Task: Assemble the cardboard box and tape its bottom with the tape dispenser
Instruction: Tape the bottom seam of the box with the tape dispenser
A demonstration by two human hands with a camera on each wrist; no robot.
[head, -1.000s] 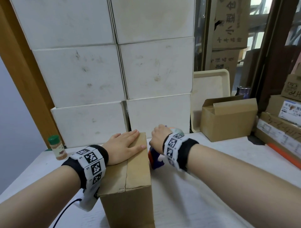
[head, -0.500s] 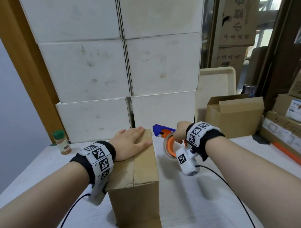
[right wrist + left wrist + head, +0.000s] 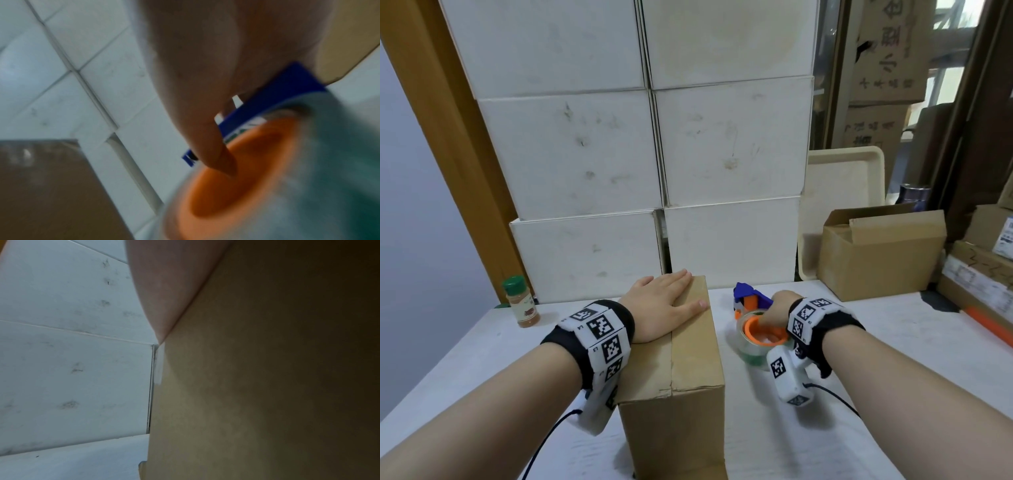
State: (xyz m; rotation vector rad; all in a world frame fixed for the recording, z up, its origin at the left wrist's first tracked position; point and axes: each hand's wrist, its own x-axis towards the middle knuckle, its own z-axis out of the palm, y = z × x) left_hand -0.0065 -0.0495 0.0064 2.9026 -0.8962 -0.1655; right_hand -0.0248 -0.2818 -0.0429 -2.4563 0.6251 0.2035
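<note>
Looking at the seam first: brown cardboard box (image 3: 674, 363) standing near the front edge of the white table (image 3: 893, 359), closed flaps up, centre seam running straight from the near edge toward the stacked white cartons (image 3: 726, 144) at the back. So long axis points away from the body, tape run probably goes along that line.

Left hand (image 3: 662, 306) flat on the far end of the top, fingers straight and spread across the seam, pressing, gripping nothing. Left wrist view just shows the palm against cardboard.

Right hand (image 3: 774, 310) curled around the blue and orange tape dispenser with its clear roll (image 3: 755, 329), just beside the box's right side, about level with its far half. Blurry up close, but a finger seems hooked into the orange hub. Definitely the nearer hand for taping; needs to hop left onto the seam.
</note>
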